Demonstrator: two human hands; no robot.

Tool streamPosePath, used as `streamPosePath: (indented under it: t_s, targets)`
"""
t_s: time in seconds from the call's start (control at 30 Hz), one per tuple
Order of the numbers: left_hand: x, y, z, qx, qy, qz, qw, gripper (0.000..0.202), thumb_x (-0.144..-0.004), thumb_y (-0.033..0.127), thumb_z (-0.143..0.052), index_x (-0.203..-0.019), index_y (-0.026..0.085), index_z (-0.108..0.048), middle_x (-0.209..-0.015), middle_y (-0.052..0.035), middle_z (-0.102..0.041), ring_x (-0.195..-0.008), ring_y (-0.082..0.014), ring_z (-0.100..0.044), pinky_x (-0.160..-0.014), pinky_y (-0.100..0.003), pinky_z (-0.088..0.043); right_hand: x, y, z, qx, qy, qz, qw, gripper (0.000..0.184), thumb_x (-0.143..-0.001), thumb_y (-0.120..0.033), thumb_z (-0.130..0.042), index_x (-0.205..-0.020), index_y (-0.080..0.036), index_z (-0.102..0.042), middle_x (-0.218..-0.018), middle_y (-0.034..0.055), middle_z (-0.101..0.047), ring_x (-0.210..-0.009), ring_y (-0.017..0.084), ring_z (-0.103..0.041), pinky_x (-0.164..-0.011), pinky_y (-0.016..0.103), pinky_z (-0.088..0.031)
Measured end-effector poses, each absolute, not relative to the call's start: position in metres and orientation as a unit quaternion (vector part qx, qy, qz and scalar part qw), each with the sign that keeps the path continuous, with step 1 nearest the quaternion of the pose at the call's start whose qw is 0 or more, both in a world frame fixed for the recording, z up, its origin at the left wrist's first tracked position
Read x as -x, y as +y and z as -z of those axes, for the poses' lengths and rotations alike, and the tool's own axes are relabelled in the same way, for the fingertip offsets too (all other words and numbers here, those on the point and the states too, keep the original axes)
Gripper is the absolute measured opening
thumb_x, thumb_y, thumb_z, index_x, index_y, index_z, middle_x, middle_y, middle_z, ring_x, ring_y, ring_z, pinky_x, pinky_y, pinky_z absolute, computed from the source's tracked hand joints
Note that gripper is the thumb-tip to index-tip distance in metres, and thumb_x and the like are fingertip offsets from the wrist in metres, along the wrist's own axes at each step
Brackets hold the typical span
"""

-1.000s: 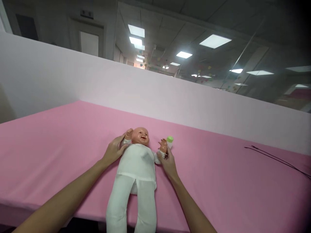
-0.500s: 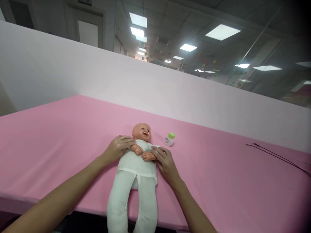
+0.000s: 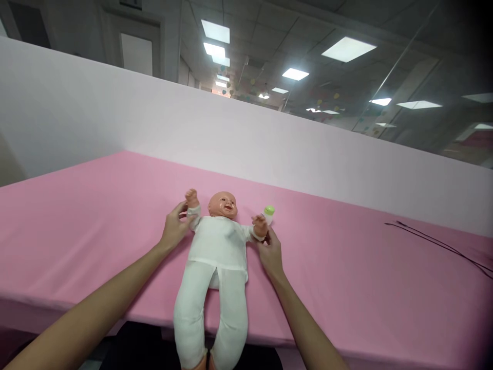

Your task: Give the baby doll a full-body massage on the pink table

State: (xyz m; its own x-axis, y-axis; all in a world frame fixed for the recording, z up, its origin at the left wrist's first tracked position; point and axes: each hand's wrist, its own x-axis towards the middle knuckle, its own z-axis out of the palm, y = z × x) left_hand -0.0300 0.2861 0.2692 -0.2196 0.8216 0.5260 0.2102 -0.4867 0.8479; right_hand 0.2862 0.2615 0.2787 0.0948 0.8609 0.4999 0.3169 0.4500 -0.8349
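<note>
Arms [image 3: 115,288] stretched forward on either side of a white-clad doll [image 3: 219,241] lying on its back on a pink table [image 3: 339,288], a person pinches its spread sleeves between thumb and fingers, left hand [image 3: 176,227] on one, right hand [image 3: 271,254] on the other. A green-capped bottle [image 3: 269,211] sits just behind the doll's raised hand [image 3: 260,226] nearest the right hand, which partly hides it. Dark cords [image 3: 431,239] lie well apart from the doll, beyond the right hand, and a pale partition [image 3: 239,139] rises past its head.

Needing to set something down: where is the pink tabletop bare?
Bare pink tabletop lies between right hand and black cords, and between left hand and white partition. Crowded: around the baby doll and nearby green-capped bottle.
</note>
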Motion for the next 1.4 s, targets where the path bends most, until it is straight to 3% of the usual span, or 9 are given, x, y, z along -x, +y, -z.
streamPosePath:
  t_s: [0.13, 0.27, 0.43, 0.63, 0.77, 0.87, 1.07, 1.27, 1.4]
  targets:
    - [0.024, 0.281, -0.271, -0.737, 0.373, -0.541, 0.16, 0.034, -0.087, 0.016, -0.055, -0.109, 0.026, -0.08, -0.117, -0.0052, -0.078, -0.113, -0.0258, -0.067, -0.102, -0.045, -0.052, -0.282, 0.253, -0.276, 0.417, -0.758, -0.163, 0.474, 0.047, -0.081, -0.014, -0.052, -0.117, -0.03, -0.078, -0.122, 0.0041, -0.077, -0.096, 0.027, -0.06, -0.091, 0.047, -0.055]
    - [0.023, 0.279, -0.27, -0.765, 0.362, -0.517, 0.126, 0.036, -0.09, 0.016, -0.052, -0.107, 0.028, -0.081, -0.116, -0.0046, -0.079, -0.112, -0.0258, -0.067, -0.1, -0.045, -0.052, -0.278, 0.252, -0.274, 0.423, -0.767, -0.164, 0.454, 0.05, -0.081, -0.013, -0.051, -0.117, -0.031, -0.079, -0.116, 0.0042, -0.078, -0.096, 0.027, -0.059, -0.09, 0.047, -0.055]
    - [0.023, 0.281, -0.269, -0.635, 0.452, -0.597, 0.19, 0.029, -0.091, 0.028, -0.062, -0.117, 0.021, -0.073, -0.114, -0.0064, -0.077, -0.102, -0.025, -0.067, -0.09, -0.038, -0.053, -0.28, 0.264, -0.272, 0.484, -0.611, -0.284, 0.559, 0.035, -0.082, -0.035, -0.072, -0.115, -0.02, -0.074, -0.11, 0.0085, -0.076, -0.095, 0.028, -0.066, -0.087, 0.043, -0.055]
    - [0.033, 0.291, -0.26, -0.468, 0.531, -0.65, 0.276, 0.034, -0.092, 0.051, -0.065, -0.093, 0.017, -0.066, -0.083, -0.0045, -0.07, -0.074, -0.0197, -0.064, -0.065, -0.029, -0.049, -0.288, 0.27, -0.27, 0.518, -0.521, -0.322, 0.596, 0.05, -0.079, -0.06, -0.079, -0.101, -0.015, -0.072, -0.092, 0.0089, -0.075, -0.082, 0.026, -0.066, -0.074, 0.038, -0.053]
    - [0.029, 0.286, -0.266, -0.553, 0.468, -0.644, 0.247, 0.032, -0.091, 0.038, -0.067, -0.117, 0.019, -0.07, -0.109, -0.0081, -0.076, -0.096, -0.0243, -0.069, -0.085, -0.036, -0.056, -0.284, 0.266, -0.275, 0.496, -0.572, -0.308, 0.576, 0.04, -0.079, -0.044, -0.078, -0.109, -0.017, -0.075, -0.101, 0.0087, -0.078, -0.089, 0.028, -0.067, -0.082, 0.042, -0.054]
    - [0.024, 0.281, -0.269, -0.679, 0.415, -0.577, 0.185, 0.034, -0.088, 0.021, -0.061, -0.119, 0.024, -0.076, -0.123, -0.0067, -0.075, -0.115, -0.027, -0.066, -0.101, -0.043, -0.054, -0.281, 0.262, -0.275, 0.466, -0.659, -0.265, 0.527, 0.04, -0.081, -0.027, -0.064, -0.118, -0.025, -0.078, -0.12, 0.0048, -0.078, -0.105, 0.029, -0.064, -0.095, 0.048, -0.052]
    - [0.022, 0.28, -0.267, -0.757, 0.376, -0.522, 0.113, 0.044, -0.086, 0.009, -0.049, -0.11, 0.027, -0.081, -0.117, -0.0048, -0.077, -0.112, -0.0242, -0.067, -0.098, -0.042, -0.055, -0.277, 0.257, -0.271, 0.432, -0.754, -0.186, 0.459, 0.046, -0.083, -0.017, -0.052, -0.115, -0.032, -0.081, -0.126, 0.0006, -0.077, -0.098, 0.027, -0.058, -0.094, 0.05, -0.051]
    - [0.022, 0.28, -0.268, -0.639, 0.446, -0.596, 0.195, 0.03, -0.092, 0.028, -0.061, -0.119, 0.022, -0.072, -0.114, -0.0058, -0.077, -0.101, -0.0249, -0.068, -0.088, -0.037, -0.055, -0.279, 0.263, -0.27, 0.473, -0.6, -0.322, 0.559, 0.032, -0.083, -0.039, -0.073, -0.109, -0.022, -0.076, -0.106, 0.0069, -0.078, -0.097, 0.029, -0.067, -0.087, 0.044, -0.054]
    - [0.03, 0.286, -0.262, -0.5, 0.521, -0.648, 0.24, 0.03, -0.095, 0.048, -0.061, -0.091, 0.018, -0.067, -0.082, -0.0048, -0.071, -0.073, -0.0204, -0.063, -0.065, -0.03, -0.049, -0.286, 0.269, -0.269, 0.516, -0.532, -0.305, 0.598, 0.045, -0.08, -0.06, -0.077, -0.091, -0.017, -0.072, -0.081, 0.0057, -0.072, -0.075, 0.024, -0.063, -0.069, 0.037, -0.051]
